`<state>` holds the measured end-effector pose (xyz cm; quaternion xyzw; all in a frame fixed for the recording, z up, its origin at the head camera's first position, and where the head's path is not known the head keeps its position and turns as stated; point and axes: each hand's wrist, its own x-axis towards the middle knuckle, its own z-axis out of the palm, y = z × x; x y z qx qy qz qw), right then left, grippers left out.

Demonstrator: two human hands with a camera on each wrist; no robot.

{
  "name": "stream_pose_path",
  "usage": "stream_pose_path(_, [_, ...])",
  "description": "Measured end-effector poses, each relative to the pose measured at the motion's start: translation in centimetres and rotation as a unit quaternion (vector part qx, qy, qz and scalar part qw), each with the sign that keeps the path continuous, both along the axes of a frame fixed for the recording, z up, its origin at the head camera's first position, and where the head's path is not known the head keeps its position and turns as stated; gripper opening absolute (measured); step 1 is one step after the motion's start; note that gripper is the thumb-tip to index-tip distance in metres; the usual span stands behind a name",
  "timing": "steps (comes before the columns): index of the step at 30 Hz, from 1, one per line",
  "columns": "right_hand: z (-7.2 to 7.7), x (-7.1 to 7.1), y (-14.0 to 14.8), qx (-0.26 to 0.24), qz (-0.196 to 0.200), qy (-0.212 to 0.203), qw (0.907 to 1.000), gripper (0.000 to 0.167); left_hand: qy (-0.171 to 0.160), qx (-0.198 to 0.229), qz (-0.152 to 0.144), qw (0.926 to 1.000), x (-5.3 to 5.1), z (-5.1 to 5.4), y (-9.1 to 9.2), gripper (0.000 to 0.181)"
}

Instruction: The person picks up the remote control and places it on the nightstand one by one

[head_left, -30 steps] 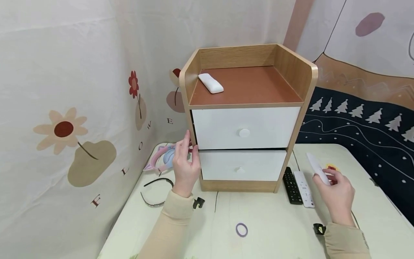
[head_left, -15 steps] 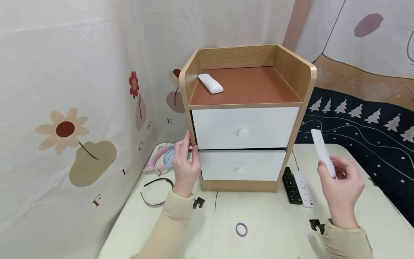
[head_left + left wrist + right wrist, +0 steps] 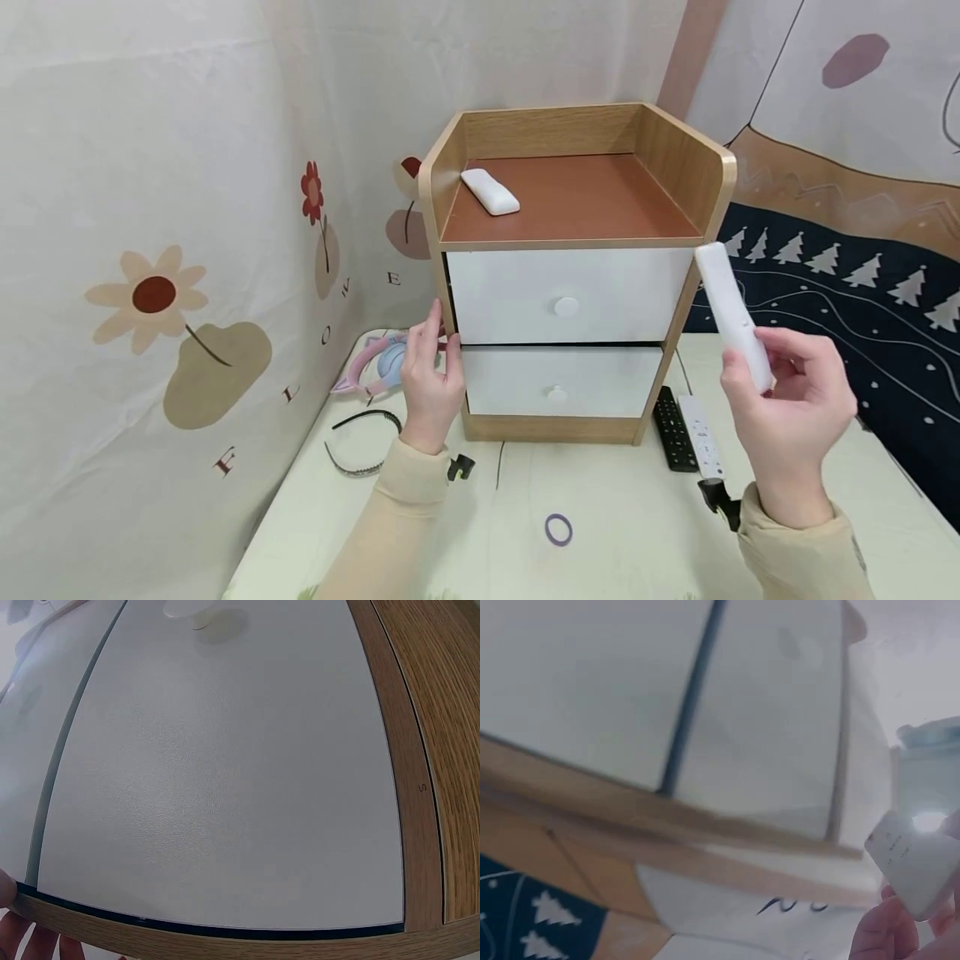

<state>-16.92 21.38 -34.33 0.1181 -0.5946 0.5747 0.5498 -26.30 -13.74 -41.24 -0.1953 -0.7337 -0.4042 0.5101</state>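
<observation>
White remote (image 3: 731, 315): at 3 o'clock of two-drawer cabinet (image 3: 566, 279), pinched by right hand (image 3: 798, 408). Left hand (image 3: 432, 387): fingers extended, touching cabinet's 8 o'clock side. Step, presumably: carrying; next move calls for steady pinch.

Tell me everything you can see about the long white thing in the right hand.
The long white thing looks like smooth plastic, slim with rounded corners; the right wrist view shows small marks on it. The right hand pinches its lower end, holding it off the table, tilted, upper end leaning toward the cabinet.
</observation>
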Motion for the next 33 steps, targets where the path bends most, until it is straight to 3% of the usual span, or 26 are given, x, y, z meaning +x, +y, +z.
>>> stream_pose_path(5, [3.0,-0.8,-1.7,0.079,0.014,-0.009,0.9968,0.031,-0.008,-0.003,0.001,1.0000,0.0,-0.1,-0.1,0.053])
stream_pose_path(8, [4.7,-1.5,-2.5,0.142,-0.004,-0.040,0.9891,0.030,-0.010,-0.004,0.002,0.9999,0.0,-0.1,0.0,0.054])
stream_pose_path(17, [8.8,-4.5,-5.8,0.291,-0.101,-0.102,0.9458,0.033,0.001,-0.003,0.003,1.0000,-0.1,0.0,0.0,0.054])
stream_pose_path(25, [11.6,-6.5,-7.6,0.326,-0.090,-0.168,0.9259,0.030,-0.003,-0.004,0.003,1.0000,-0.2,-0.3,-0.1,0.054])
stream_pose_path(33, [14.0,-7.8,-9.0,0.369,-0.078,-0.232,0.8968,0.035,0.002,-0.004,0.005,1.0000,-0.2,-0.2,-0.1,0.054])
